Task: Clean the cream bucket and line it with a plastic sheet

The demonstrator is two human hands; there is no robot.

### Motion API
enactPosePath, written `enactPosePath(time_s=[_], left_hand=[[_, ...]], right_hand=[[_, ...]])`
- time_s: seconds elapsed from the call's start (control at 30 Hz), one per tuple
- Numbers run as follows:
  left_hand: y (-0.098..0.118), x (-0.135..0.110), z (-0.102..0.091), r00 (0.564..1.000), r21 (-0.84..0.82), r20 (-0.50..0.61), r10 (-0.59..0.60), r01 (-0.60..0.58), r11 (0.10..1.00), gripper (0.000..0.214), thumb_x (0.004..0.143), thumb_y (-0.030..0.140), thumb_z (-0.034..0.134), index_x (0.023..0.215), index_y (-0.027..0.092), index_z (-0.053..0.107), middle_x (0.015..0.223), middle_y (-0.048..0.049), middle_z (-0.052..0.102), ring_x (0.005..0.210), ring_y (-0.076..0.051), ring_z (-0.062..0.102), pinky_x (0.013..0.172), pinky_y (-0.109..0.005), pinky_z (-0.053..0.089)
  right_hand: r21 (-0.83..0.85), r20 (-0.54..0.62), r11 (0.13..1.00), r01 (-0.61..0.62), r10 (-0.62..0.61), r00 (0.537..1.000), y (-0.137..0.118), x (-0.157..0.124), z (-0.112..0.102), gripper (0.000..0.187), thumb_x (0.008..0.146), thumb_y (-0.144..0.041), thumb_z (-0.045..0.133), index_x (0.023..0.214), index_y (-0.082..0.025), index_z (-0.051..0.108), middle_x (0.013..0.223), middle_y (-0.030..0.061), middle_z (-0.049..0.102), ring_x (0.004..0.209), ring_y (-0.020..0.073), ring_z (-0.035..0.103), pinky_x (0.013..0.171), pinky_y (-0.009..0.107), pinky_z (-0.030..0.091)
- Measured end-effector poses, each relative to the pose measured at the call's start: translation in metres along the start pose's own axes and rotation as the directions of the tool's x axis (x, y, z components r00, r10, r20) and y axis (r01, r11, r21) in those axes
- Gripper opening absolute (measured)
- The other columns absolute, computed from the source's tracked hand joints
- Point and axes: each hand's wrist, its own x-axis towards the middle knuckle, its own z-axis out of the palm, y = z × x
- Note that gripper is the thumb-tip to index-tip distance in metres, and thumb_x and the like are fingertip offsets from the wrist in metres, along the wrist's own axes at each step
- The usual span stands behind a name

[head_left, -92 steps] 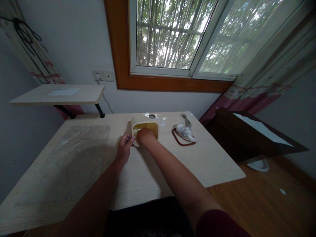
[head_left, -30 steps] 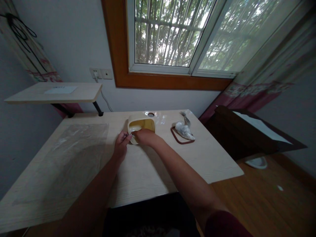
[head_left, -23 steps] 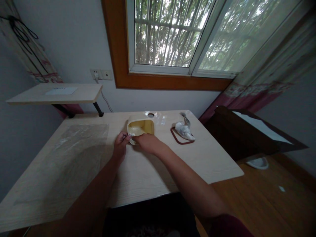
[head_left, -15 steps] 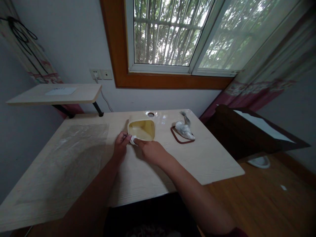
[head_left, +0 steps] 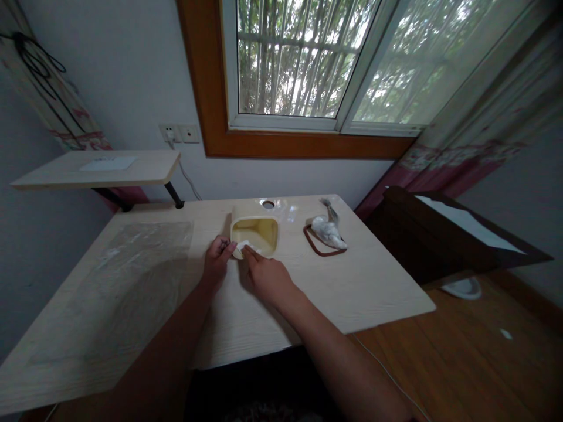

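A pale yellow box-shaped container lies on the light wooden desk, its open side facing me. My left hand grips its near left corner with fingers curled. My right hand is just in front of the container, fingers pinched on a small white piece, cloth or paper, pressed at the container's near rim.
To the right lies a grey-white crumpled item on a brown-rimmed mat or lid. A clear plastic sheet covers the desk's left part. A raised shelf stands at the back left. A dark cabinet is beyond the desk's right edge.
My right hand has come out of the container's inside and drawn back to its near rim, with the white piece now showing. My left hand has stayed at the corner.
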Motion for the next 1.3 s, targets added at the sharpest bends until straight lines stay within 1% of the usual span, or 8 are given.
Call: enactPosePath(time_s=[0.17, 0.3, 0.47, 0.63, 0.9, 0.97, 1.13, 1.3], left_hand=[[-0.005, 0.002, -0.002, 1.0, -0.017, -0.017, 0.001, -0.001, 1.0, 0.032, 0.078, 0.046, 0.074, 0.078, 0.02, 0.055, 0.065, 0.0043, 0.055, 0.059, -0.011, 0.052, 0.057, -0.021, 0.041], [-0.004, 0.004, -0.002, 0.999, -0.022, -0.035, -0.004, 0.003, 1.0, 0.032, 0.078, 0.046, 0.074, 0.079, 0.02, 0.055, 0.064, 0.0044, 0.056, 0.058, -0.011, 0.053, 0.056, -0.021, 0.042], [-0.004, 0.008, -0.009, 0.998, -0.015, -0.063, 0.012, -0.013, 1.0, 0.032, 0.078, 0.046, 0.074, 0.079, 0.021, 0.054, 0.065, 0.0043, 0.057, 0.059, -0.012, 0.056, 0.058, -0.021, 0.045], [-0.003, 0.011, -0.012, 0.996, 0.011, -0.083, 0.018, -0.017, 1.0, 0.032, 0.079, 0.046, 0.073, 0.08, 0.021, 0.055, 0.065, 0.0046, 0.056, 0.059, -0.011, 0.055, 0.059, -0.021, 0.045], [0.001, 0.008, -0.007, 0.995, 0.056, -0.092, 0.029, -0.024, 0.998, 0.029, 0.08, 0.042, 0.073, 0.076, 0.02, 0.054, 0.062, 0.0054, 0.05, 0.057, -0.01, 0.05, 0.055, -0.02, 0.039], [-0.001, 0.008, -0.007, 0.996, 0.055, -0.085, 0.028, -0.024, 0.998, 0.028, 0.08, 0.042, 0.073, 0.078, 0.02, 0.055, 0.063, 0.0053, 0.052, 0.058, -0.01, 0.051, 0.056, -0.02, 0.04], [-0.004, 0.009, -0.009, 0.998, 0.036, -0.058, 0.008, -0.006, 0.999, 0.031, 0.079, 0.045, 0.073, 0.079, 0.02, 0.054, 0.065, 0.0046, 0.055, 0.061, -0.012, 0.054, 0.06, -0.022, 0.045], [0.0, 0.009, -0.007, 0.996, 0.044, -0.084, 0.007, -0.004, 0.999, 0.03, 0.078, 0.044, 0.073, 0.077, 0.02, 0.053, 0.063, 0.0057, 0.051, 0.057, -0.01, 0.05, 0.056, -0.02, 0.04]], right_hand=[[0.079, -0.052, 0.997, 0.001, 0.003, 0.999, 0.003, 0.001, 0.004, 0.057, 0.098, -0.028, 0.042, 0.155, -0.021, 0.035, 0.156, 0.013, 0.046, 0.114, 0.0267, 0.069, 0.091, 0.036, 0.056], [0.188, -0.121, 0.98, 0.059, -0.036, 0.992, 0.011, 0.009, 0.009, 0.053, 0.101, -0.035, 0.044, 0.152, -0.019, 0.039, 0.15, 0.0142, 0.054, 0.122, 0.025, 0.064, 0.099, 0.035, 0.051], [0.259, -0.163, 0.96, 0.109, -0.068, 0.984, 0.004, 0.025, 0.013, 0.051, 0.101, -0.038, 0.049, 0.147, -0.015, 0.045, 0.141, 0.0152, 0.061, 0.123, 0.0242, 0.062, 0.104, 0.034, 0.047], [0.213, -0.146, 0.966, 0.147, -0.118, 0.982, -0.003, 0.028, 0.014, 0.049, 0.1, -0.034, 0.049, 0.147, -0.018, 0.047, 0.15, 0.0127, 0.053, 0.122, 0.0229, 0.061, 0.105, 0.033, 0.046], [0.075, -0.122, 0.993, -0.093, 0.101, 0.987, 0.011, 0.018, 0.013, 0.053, 0.098, -0.029, 0.044, 0.15, -0.017, 0.043, 0.157, 0.012, 0.045, 0.121, 0.0265, 0.06, 0.1, 0.038, 0.051], [0.09, -0.125, 0.991, -0.099, 0.11, 0.986, 0.006, 0.017, 0.015, 0.054, 0.098, -0.028, 0.043, 0.15, -0.017, 0.042, 0.158, 0.0114, 0.044, 0.118, 0.0259, 0.063, 0.098, 0.038, 0.053], [0.163, -0.139, 0.986, 0.037, -0.014, 0.99, -0.009, 0.014, 0.017, 0.058, 0.097, -0.03, 0.044, 0.154, -0.02, 0.038, 0.16, 0.006, 0.042, 0.12, 0.0235, 0.064, 0.1, 0.034, 0.052], [0.096, -0.085, 0.99, -0.104, 0.113, 0.99, 0.003, 0.012, 0.008, 0.057, 0.097, -0.03, 0.043, 0.153, -0.021, 0.038, 0.16, 0.0086, 0.041, 0.114, 0.0265, 0.068, 0.094, 0.039, 0.056]])
